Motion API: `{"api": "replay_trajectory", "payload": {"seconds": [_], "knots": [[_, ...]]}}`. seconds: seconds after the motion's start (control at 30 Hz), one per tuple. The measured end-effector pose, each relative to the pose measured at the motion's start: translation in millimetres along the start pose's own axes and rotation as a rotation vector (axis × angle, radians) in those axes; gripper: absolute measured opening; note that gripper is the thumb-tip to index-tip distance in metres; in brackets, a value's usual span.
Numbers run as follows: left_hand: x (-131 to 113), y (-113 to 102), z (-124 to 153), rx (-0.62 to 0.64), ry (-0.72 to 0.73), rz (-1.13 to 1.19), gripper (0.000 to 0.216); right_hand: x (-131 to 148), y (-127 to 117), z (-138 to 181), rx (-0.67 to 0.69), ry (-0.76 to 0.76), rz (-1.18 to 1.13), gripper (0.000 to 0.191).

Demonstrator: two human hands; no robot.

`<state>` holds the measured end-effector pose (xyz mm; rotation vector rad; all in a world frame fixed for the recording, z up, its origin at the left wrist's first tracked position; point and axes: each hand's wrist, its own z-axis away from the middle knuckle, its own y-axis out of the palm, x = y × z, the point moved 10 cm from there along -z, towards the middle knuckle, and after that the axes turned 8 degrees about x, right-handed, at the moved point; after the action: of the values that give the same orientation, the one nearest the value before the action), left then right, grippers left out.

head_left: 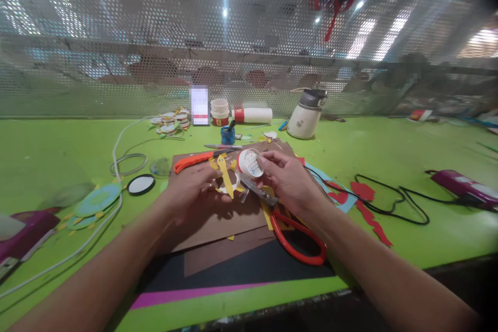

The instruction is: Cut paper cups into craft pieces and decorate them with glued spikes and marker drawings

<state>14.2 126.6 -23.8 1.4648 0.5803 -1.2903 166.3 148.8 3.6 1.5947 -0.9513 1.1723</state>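
Observation:
My right hand is closed round a small white disc with a red rim, holding it tilted above the brown card. My left hand rests on that card with its fingers pressed on a pale ring and a yellow paper strip. Red-handled scissors lie on the card just under my right wrist, blades pointing towards my left hand. An orange-handled knife lies beyond my left hand.
Black, brown and purple sheets lie on the green table. A white jug, cups and a roll stand at the back. Black cable, red paper scraps, pink devices and a white cable lie at the sides. Perforated metal screen behind.

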Motion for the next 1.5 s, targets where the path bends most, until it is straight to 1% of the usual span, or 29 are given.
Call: {"api": "replay_trajectory", "payload": {"seconds": [0.13, 0.27, 0.37, 0.47, 0.57, 0.77, 0.97, 1.1, 1.17, 1.27, 1.4, 1.5], "knots": [[2.2, 4.1, 1.5, 0.008, -0.052, 0.013, 0.031, 0.4, 0.0, 0.2, -0.001, -0.007, 0.014, 0.032], [-1.3, 7.3, 5.0, 0.004, -0.023, 0.03, 0.039, 5.0, 8.1, 4.9, 0.018, -0.025, 0.085, 0.024], [-3.0, 11.0, 6.4, 0.02, -0.008, 0.032, 0.037, 9.5, 11.1, 7.2, 0.011, -0.05, 0.147, 0.016], [-3.0, 12.1, 7.4, 0.0, -0.013, 0.029, 0.032, 11.2, 10.6, 7.3, -0.013, -0.077, 0.189, 0.013], [-4.4, 14.0, 8.0, -0.016, -0.002, -0.002, 0.028, 8.8, 10.0, 7.3, -0.038, -0.094, 0.214, 0.013], [-6.1, 17.8, 8.2, -0.012, 0.039, -0.019, 0.025, 3.8, 13.2, 9.2, -0.04, -0.115, 0.281, 0.018], [-4.1, 30.2, 11.3, 0.077, 0.017, 0.079, 0.029, 7.7, 11.9, 10.7, -0.043, -0.142, 0.347, 0.02], [-8.7, 33.8, 12.2, 0.064, 0.096, 0.052, 0.015, 10.6, 12.4, 14.1, -0.074, -0.171, 0.394, 0.018], [-5.7, 33.3, 9.5, 0.065, 0.101, 0.04, 0.012, 11.8, 11.8, 16.3, -0.109, -0.195, 0.424, 0.015], [0.7, 26.3, 4.2, 0.053, 0.077, 0.069, 0.017, 11.7, 10.9, 18.0, -0.139, -0.218, 0.454, 0.014], [3.1, 21.3, 3.1, 0.058, 0.039, 0.181, 0.024, 12.6, 10.8, 18.1, -0.126, -0.223, 0.452, 0.013], [3.0, 23.1, 7.0, 0.053, 0.008, 0.217, 0.022, 15.8, 12.2, 19.4, -0.115, -0.226, 0.436, 0.012]]}}
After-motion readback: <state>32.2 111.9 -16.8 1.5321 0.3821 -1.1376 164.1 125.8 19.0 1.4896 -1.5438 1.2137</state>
